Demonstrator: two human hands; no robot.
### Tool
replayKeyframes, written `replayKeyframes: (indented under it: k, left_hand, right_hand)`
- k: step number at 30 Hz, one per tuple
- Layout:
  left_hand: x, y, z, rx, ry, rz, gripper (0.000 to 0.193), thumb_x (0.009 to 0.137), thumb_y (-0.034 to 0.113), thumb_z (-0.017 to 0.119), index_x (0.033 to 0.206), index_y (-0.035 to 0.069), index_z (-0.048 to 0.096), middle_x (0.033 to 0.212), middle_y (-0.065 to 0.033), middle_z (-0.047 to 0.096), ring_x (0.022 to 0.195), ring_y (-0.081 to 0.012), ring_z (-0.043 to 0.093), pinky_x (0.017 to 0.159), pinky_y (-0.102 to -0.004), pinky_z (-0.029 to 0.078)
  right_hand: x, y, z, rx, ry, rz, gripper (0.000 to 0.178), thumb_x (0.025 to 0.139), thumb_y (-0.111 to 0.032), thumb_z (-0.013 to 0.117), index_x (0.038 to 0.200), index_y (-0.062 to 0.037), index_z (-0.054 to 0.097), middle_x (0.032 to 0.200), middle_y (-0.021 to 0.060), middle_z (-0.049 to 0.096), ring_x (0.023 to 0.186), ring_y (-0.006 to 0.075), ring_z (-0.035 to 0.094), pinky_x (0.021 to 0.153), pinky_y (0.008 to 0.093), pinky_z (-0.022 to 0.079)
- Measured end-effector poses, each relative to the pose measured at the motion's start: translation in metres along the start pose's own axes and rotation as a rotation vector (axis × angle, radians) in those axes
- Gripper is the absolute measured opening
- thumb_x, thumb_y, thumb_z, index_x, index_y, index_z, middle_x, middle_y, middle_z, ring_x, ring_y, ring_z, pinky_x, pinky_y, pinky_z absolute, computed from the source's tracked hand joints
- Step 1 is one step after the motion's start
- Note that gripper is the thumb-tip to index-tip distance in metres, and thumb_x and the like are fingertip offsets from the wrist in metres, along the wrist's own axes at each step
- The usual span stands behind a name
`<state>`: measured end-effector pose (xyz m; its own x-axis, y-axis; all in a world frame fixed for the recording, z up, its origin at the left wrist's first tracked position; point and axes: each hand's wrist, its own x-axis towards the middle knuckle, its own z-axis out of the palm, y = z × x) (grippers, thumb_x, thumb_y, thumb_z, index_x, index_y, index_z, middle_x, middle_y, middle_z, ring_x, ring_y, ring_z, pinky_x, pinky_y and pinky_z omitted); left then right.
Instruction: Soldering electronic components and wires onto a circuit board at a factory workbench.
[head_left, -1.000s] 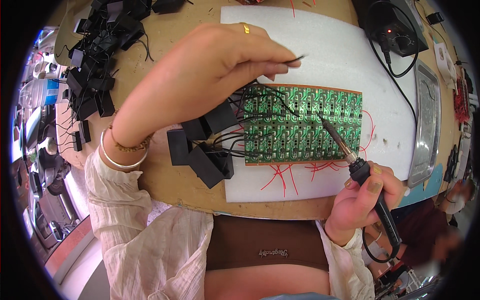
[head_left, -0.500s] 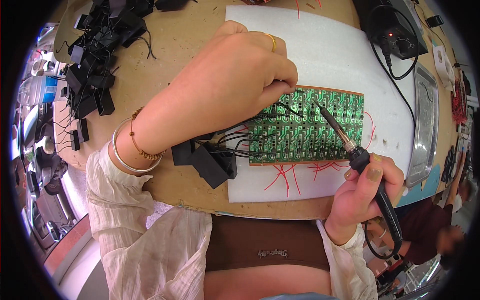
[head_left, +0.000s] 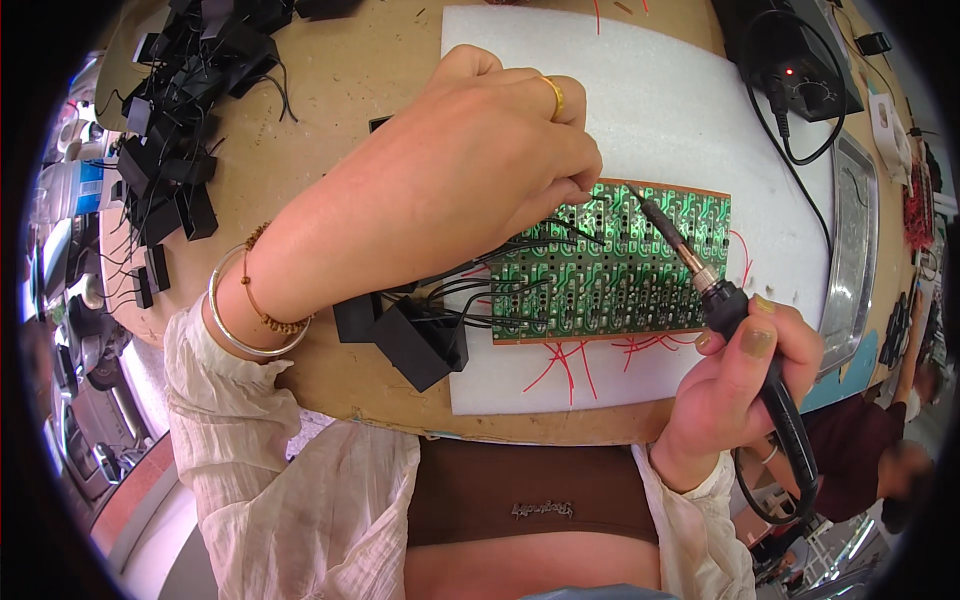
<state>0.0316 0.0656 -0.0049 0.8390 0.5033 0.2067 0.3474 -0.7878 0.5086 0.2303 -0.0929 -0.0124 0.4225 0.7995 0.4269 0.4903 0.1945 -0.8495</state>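
Observation:
A green circuit board panel [head_left: 620, 285] with many repeated sections lies on a white foam sheet [head_left: 520, 385]. My left hand [head_left: 510, 140] is closed in a pinch over the panel's far left corner, on a thin black wire [head_left: 597, 198] whose end shows at the fingertips. My right hand [head_left: 745, 370] grips a soldering iron [head_left: 724, 300] by its black handle. The iron's tip points at the panel's far edge, just right of my left fingertips; contact cannot be made out. Several black wires run from black plastic cases [head_left: 420, 345] onto the panel's left part.
A heap of black wired cases [head_left: 170, 150] covers the table's left side. Red wires [head_left: 570, 370] stick out under the panel's near edge. A soldering station [head_left: 795, 75] with a lit red light stands far right, beside a metal tray [head_left: 850, 250]. Another person [head_left: 850, 450] sits at right.
The iron's tip has shifted toward the panel's far edge, closer to my left fingertips. My left hand keeps its pinch. The view has shifted slightly.

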Motion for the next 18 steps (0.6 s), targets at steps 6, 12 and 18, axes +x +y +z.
replayKeyframes:
  k: [6,12,18]
  left_hand:
    - [0.0006,0.0006,-0.0011,0.029,-0.025,-0.018,0.005,0.087,0.014,0.067,0.091,0.011,0.068,0.090,-0.0011,0.059,0.087,-0.0218,0.052,0.087,-0.0351,0.036]
    - [0.0003,0.0018,-0.0009,0.042,-0.016,-0.015,0.005,0.087,0.014,0.067,0.090,0.010,0.069,0.091,-0.0012,0.060,0.087,-0.0221,0.052,0.086,-0.0346,0.037]
    - [0.0007,0.0030,-0.0003,0.073,-0.012,-0.014,0.005,0.087,0.013,0.067,0.090,0.010,0.069,0.089,-0.0014,0.062,0.087,-0.0216,0.054,0.085,-0.0348,0.038]
  right_hand:
    - [-0.0017,0.0024,-0.0020,0.024,-0.034,0.014,0.026,0.094,-0.022,0.068,0.105,-0.0013,0.056,0.080,0.0074,0.056,0.067,0.0103,0.049,0.061,0.0242,0.039]
    - [-0.0016,0.0004,-0.0027,0.007,-0.090,0.025,0.026,0.093,-0.020,0.069,0.104,-0.0009,0.056,0.078,0.0065,0.056,0.065,0.0098,0.048,0.060,0.0247,0.039]
    - [-0.0018,0.0003,-0.0009,0.001,-0.087,0.035,0.025,0.093,-0.020,0.069,0.103,-0.0007,0.055,0.079,0.0074,0.057,0.065,0.0103,0.048,0.060,0.0250,0.039]
